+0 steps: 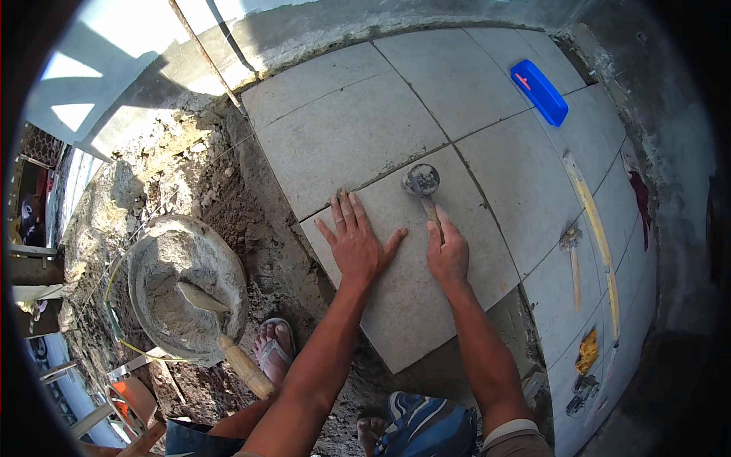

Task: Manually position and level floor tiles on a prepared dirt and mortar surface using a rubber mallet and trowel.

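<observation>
A large grey floor tile [426, 266] lies in front of me, its near edge beside a bare strip of mortar. My left hand [356, 240] presses flat on this tile near its left corner, fingers spread and nothing in them. In my right hand [447, 255] is a mallet [422, 180], gripped by its short handle. Its round, mortar-smeared head is over the far part of the same tile; whether it touches the surface, I cannot tell. The tile borders other laid tiles [350, 141] along narrow joints on its far and right sides.
On the left, a round basin [237, 263] of mortar stands on rough soil, holding a trowel with a wooden handle [245, 368]. A blue tray [542, 95], a long yellowish bar [592, 209], a wooden-handled tool [575, 278] and a yellow cloth [587, 352] lie on tiles at right.
</observation>
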Demonstrator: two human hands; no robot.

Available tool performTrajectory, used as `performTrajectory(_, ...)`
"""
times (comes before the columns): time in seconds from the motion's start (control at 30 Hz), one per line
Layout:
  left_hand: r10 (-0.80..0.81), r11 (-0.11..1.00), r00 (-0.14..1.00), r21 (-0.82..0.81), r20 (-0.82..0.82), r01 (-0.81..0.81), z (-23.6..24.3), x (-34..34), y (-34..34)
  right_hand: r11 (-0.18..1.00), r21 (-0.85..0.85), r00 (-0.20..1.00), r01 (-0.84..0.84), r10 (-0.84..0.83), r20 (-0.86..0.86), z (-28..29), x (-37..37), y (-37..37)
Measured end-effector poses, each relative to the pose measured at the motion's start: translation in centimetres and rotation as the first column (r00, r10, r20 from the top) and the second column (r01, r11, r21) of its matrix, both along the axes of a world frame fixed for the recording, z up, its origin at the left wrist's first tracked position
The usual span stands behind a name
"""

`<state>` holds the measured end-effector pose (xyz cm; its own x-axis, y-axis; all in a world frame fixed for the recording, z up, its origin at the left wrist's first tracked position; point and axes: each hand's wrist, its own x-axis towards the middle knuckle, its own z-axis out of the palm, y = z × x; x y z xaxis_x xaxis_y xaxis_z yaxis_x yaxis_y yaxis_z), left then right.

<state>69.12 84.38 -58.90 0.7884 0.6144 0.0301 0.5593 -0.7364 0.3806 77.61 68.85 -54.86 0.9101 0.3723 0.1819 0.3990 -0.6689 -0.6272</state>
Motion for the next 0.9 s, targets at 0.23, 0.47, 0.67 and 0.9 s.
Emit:
performTrajectory(0.23, -0.01, 1.0, 1.0, 0.013, 0.005, 0.01, 0.4, 0.0, 0.0, 0.997, -0.066, 0.999, -0.05, 0.05, -0.012, 0.0, -0.5, -0.4)
performTrajectory(0.47, -0.008, 1.0, 1.0, 0.001, -0.025, 0.008, 0.6, 0.0, 0.0, 0.996, -0.087, 0.999, -0.033, 0.03, -0.039, 0.8, -0.7, -0.6)
performTrajectory(0.67, -0.001, 1.0, 1.0, -0.01, -0.006, 0.001, 0.8, 0.0, 0.0, 0.997, 0.056, 0.998, -0.057, 0.058, -0.021, 1.2, -1.3, -0.8)
performTrajectory(0.9, -0.027, 0.999, 1.0, -0.026, -0.006, 0.027, 0.9, -0.1, 0.1, 1.0, -0.01, 0.997, 0.005, -0.006, -0.073, 0.7, -1.0, 0.3)
